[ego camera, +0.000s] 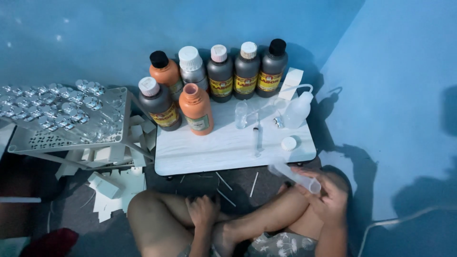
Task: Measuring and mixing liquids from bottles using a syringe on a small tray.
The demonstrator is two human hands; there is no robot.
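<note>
My right hand (326, 192) grips a clear plastic measuring cylinder (291, 175) that points up and left, just in front of the low white table (223, 154). My left hand (203, 209) rests on my crossed legs, fingers curled and holding nothing. On the table lie a syringe (257, 138), a small clear vial (241, 114), a white cap (288, 143) and a squeeze wash bottle (297, 108) with a bent spout. An uncapped orange bottle (196, 110) stands at the table's front left.
Several dark and orange bottles (233, 71) line the table's back. To the left a white perforated rack (71, 138) holds several small silver-capped vials (52, 102). White cartons and paper scraps (112, 188) litter the floor. Blue walls close in behind and right.
</note>
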